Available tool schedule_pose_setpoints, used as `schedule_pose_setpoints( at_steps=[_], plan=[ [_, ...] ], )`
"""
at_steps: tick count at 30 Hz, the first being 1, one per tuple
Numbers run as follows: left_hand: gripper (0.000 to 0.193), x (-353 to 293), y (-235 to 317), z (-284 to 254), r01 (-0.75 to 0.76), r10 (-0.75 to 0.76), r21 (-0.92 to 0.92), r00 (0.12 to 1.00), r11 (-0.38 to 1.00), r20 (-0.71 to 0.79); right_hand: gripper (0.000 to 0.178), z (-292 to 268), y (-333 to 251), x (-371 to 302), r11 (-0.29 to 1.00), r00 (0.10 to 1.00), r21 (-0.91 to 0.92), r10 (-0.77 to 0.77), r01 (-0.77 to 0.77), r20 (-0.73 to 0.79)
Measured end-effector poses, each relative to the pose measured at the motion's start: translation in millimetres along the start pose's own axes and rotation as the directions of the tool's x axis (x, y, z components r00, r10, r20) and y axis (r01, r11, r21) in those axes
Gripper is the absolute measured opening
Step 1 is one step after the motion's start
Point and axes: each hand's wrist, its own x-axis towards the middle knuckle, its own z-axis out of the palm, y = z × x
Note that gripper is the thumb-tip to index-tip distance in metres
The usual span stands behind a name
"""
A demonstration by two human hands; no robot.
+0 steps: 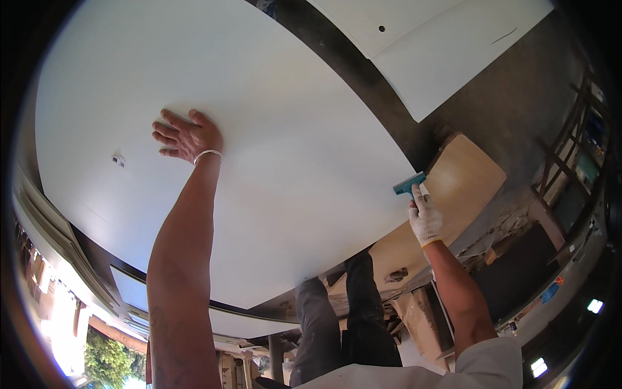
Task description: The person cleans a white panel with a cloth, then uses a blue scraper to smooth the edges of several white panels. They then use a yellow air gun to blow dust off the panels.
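White panel (291, 188): laid flat, spanning the middle of the view, with one corner toward the operator's legs (334, 324). The left hand (191, 137) is open, fingers spread, palm down on the panel between its left and right edges; it grasps nothing. This placement appears to steady the sheet. The right hand (426, 223), in a white knit glove, is closed around the handle of a teal scraper (409, 184). The wide head sits at the panel's right corner; the grip probably gives control along the edge. Whether the blade touches the panel cannot be told.

Surface: pale and smooth, with a small white-and-dark scrap or mark (118, 160) near the left edge. Beyond the far right edge lies a dark surface (382, 97), bearing a second white panel (447, 58). A tan board (476, 168) lies beside the right corner.

Room: dim at right; greenery (107, 356) shows outside at lower left.
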Motion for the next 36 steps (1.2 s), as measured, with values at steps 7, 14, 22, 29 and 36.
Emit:
schedule_pose_setpoints(
  at_steps=[7, 14, 22, 29, 36],
  plan=[
    [0.074, -1.5, -0.7, 1.8, -0.007, 0.007, -0.005, 0.999, 1.0, -0.031, 0.057, -54.9, -116.5, 120.2, 0.993, 0.994, 0.042, -0.11, 0.109, 0.025],
    [0.075, -4.9, -1.5, -3.6, 0.011, -0.01, -0.017, 1.0, 1.0, 0.003, 0.05, -120.5, -275.2, 254.3, 0.974, 0.974, 0.017, -0.225, 0.225, -0.023],
    [0.077, -5.9, -4.7, -10.5, -0.002, 0.002, -0.004, 0.998, 1.0, 0.068, 0.048, -172.2, -387.2, 340.6, 0.863, 0.92, 0.35, -0.274, 0.364, -0.281],
    [0.076, -6.7, -3.8, -13.3, 0.008, -0.009, 0.018, 0.997, 1.0, 0.081, 0.054, -125.8, -341.7, 279.5, 0.974, 0.97, 0.056, -0.21, 0.218, -0.126],
    [0.076, -1.3, 3.1, -8.0, 0.021, -0.022, 0.003, 0.998, 1.0, 0.06, 0.067, -19.6, -169.8, 111.1, 0.947, 0.964, 0.183, 0.265, -0.263, 0.014]
  ],
)
